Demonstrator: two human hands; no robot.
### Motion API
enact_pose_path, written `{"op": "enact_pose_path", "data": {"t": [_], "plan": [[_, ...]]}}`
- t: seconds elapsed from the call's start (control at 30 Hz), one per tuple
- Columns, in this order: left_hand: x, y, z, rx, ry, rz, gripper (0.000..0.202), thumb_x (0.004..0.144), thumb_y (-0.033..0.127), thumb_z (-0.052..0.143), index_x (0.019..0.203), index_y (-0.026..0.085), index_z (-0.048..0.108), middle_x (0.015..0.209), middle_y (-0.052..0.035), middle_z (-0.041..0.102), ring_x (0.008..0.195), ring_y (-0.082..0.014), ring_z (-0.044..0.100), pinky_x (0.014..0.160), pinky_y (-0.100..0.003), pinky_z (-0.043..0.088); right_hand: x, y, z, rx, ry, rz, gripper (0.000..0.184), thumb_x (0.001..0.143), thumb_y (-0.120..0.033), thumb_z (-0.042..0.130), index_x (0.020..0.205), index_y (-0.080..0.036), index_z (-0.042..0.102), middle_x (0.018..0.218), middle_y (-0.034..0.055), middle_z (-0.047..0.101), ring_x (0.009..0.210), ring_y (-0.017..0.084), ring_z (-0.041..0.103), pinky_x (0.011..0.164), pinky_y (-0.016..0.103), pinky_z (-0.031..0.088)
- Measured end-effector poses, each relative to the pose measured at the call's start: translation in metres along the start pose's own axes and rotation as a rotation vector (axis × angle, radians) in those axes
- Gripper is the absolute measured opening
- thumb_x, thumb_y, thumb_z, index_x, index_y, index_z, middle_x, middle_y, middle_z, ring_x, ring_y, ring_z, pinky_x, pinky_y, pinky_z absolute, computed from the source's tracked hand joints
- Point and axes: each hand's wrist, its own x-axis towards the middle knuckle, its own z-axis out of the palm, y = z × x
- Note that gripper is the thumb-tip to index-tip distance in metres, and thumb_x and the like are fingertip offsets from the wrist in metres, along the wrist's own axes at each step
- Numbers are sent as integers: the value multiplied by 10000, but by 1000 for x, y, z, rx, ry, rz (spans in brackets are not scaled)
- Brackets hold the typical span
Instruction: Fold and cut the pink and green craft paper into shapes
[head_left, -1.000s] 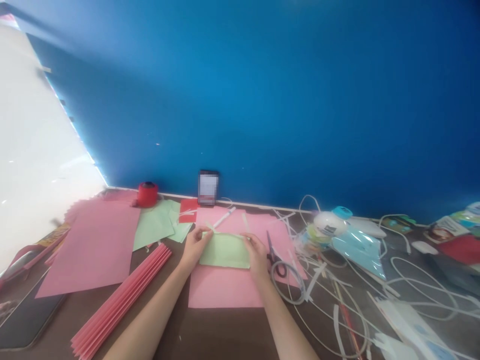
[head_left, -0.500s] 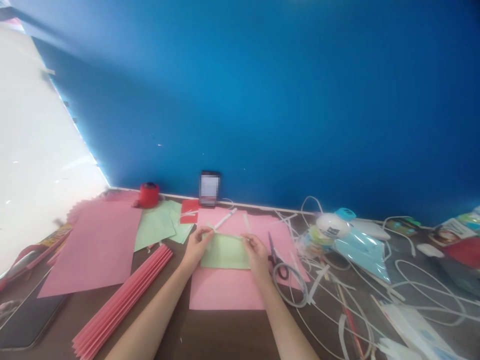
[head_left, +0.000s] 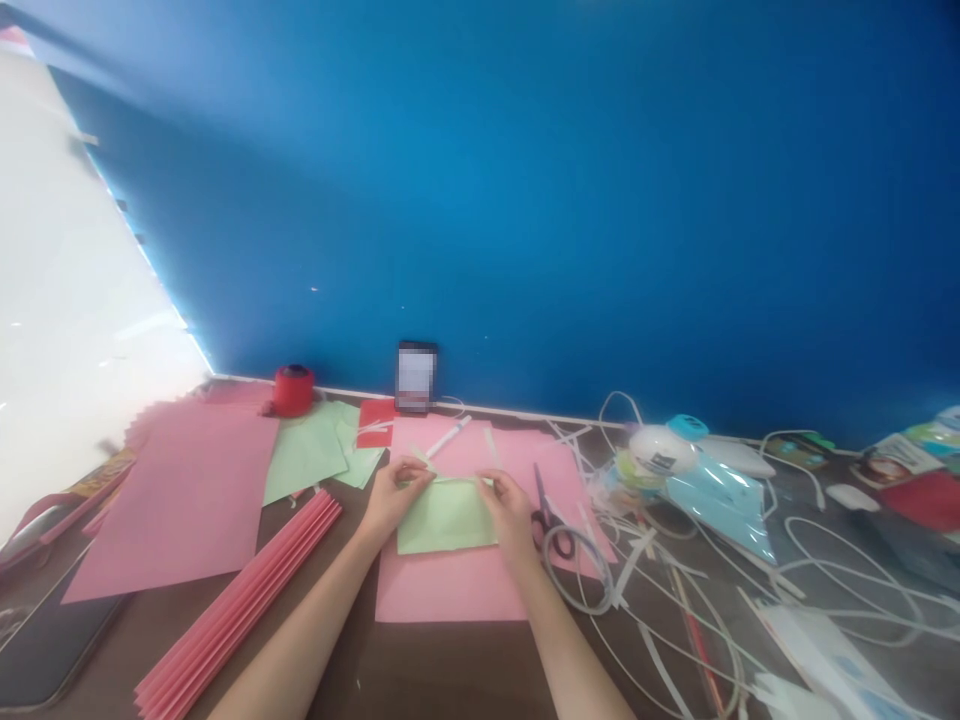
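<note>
Between my two hands is a light green sheet of paper (head_left: 448, 518), its far edge narrowly folded. My left hand (head_left: 396, 494) pinches the far left corner. At the far right corner, the fingers of my right hand (head_left: 507, 502) are closed on the same edge. Beneath it lies pink paper (head_left: 450, 592) on the dark table. A white pen-like stick (head_left: 448, 437) rests beyond the green sheet. Scissors with dark handles (head_left: 551, 530) lie just right of my right hand, touching or close to a coiled cable (head_left: 592, 600).
Left of my arms are a pleated pink paper strip (head_left: 240, 610), a large pink sheet (head_left: 180, 490) and green sheets (head_left: 307, 455). A red round container (head_left: 293, 391) and a propped phone (head_left: 416, 378) stand near the blue wall. Cables, paper strips and a blue plastic packet (head_left: 720, 500) clutter the right.
The green sheet has come slightly nearer to me, with its far edge turned up between my fingers. Both hands keep their pinch. The whole view has shifted a little.
</note>
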Motion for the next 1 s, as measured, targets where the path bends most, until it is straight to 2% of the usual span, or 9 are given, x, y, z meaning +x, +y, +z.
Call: {"op": "enact_pose_path", "data": {"t": [0.23,0.37,0.57,0.73,1.0], "plan": [[-1,1,1,-14,18,5,281,662,421,644,797,175,631,765,-47,678,760,-182,622,703,-270,439,-1,2,-2,-1,-14,-26,182,680,-332,612,783,-183,622,717,21,603,683,165,533,622,273,407],[0,2,0,-18,-11,-15,269,664,419,638,780,176,634,727,-36,672,730,-173,613,690,-265,434,-1,-1,-1,-2,-13,-32,188,665,-344,625,766,-186,626,716,19,611,677,167,538,626,278,410],[1,0,0,-20,-34,-14,241,660,381,650,775,171,624,719,-40,663,711,-168,612,617,-243,425,-1,-9,1,20,21,29,240,669,-411,624,720,-177,621,719,32,623,714,187,554,644,286,419],[-1,2,-1,-19,-36,-27,256,655,389,658,788,173,616,759,-50,678,764,-178,628,636,-244,437,-1,-8,2,17,46,80,265,644,-427,649,713,-174,612,659,18,613,642,169,546,586,268,408],[0,2,-3,-83,-14,-55,309,622,402,686,810,169,611,791,-63,686,798,-186,633,665,-252,458,0,2,1,35,41,60,210,654,-372,643,743,-187,594,655,7,616,598,142,544,555,248,394]]}}
